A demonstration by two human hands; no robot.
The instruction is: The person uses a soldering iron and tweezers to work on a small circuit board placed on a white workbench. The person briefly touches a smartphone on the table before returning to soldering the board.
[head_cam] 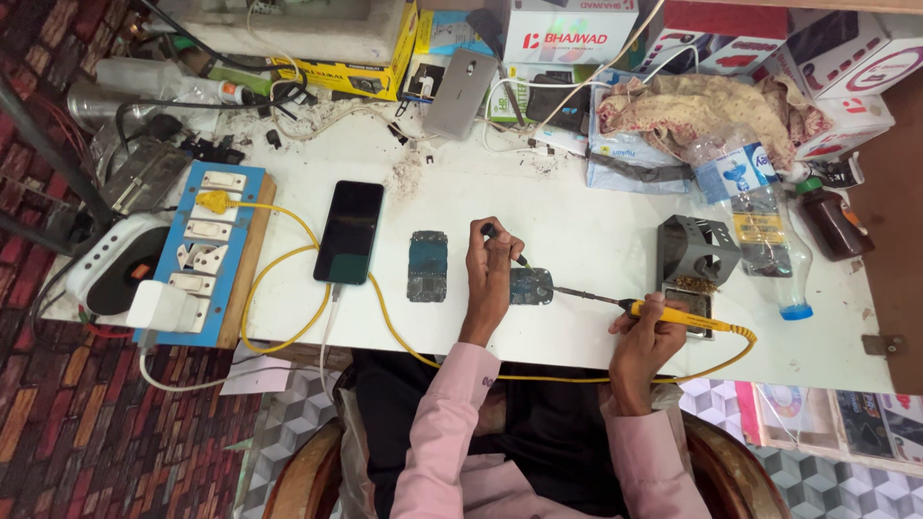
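Seen from above, a person in pink sleeves sat at a white worktable point(577, 231) that crossed the middle of the frame. The right hand point(642, 338), at lower right of centre, was closed around the yellow handle of a soldering iron point(663, 313), whose dark shaft ran up and to the left so that its tip met the right edge of a small circuit board point(532, 285) lying flat near the table's front edge, at frame centre. The left hand point(490, 269), just left of that board, pinched a thin dark tool point(505, 244) between thumb and fingers, its point angled down toward the board's upper edge; whether the point touched the board could not be told. A second circuit board point(427, 265) lay a little to the left, apart from the first, and a black smartphone point(350, 232) lay face up farther left with a white cable at its lower end. The iron's yellow cord point(288, 341) looped along the front edge to a blue switchboard point(207, 252) at the left. A grey iron stand point(699, 250) stood right of centre, beside a clear plastic bottle point(764, 235) lying on its side. Cardboard boxes point(567, 29) and a crumpled cloth point(702, 106) filled the upper right.
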